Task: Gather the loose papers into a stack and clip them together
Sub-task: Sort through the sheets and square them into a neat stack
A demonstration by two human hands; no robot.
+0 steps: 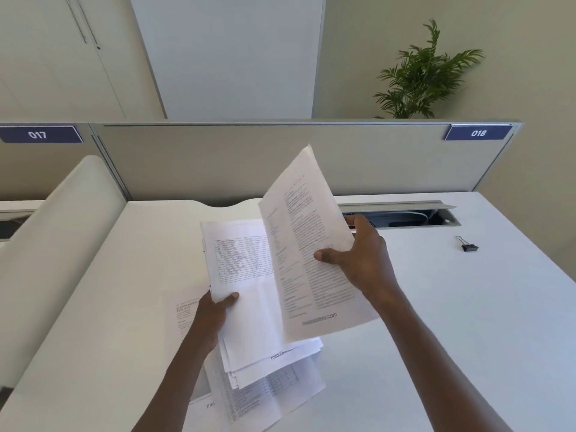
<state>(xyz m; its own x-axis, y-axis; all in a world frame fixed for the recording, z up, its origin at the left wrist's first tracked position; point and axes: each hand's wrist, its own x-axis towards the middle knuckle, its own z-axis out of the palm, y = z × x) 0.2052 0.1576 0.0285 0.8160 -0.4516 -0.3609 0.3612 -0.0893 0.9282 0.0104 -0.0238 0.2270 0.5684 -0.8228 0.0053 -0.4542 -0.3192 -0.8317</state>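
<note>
My left hand point(215, 313) grips the left edge of a stack of printed papers point(249, 294), held above the white desk point(452, 307). A single printed sheet point(311, 244) is pinched in my right hand point(361, 254), tilted up and overlapping the stack's right side. More loose sheets point(274, 397) lie flat on the desk under the stack, and another sheet point(187, 313) shows beside my left wrist. A black binder clip point(467, 245) rests on the desk far to the right, away from both hands.
A grey partition point(218, 163) with labels 017 and 018 closes off the desk's back. An open cable tray point(402, 215) sits in the desk behind my right hand. A white curved divider point(62, 232) runs along the left. A plant point(427, 73) stands beyond the partition.
</note>
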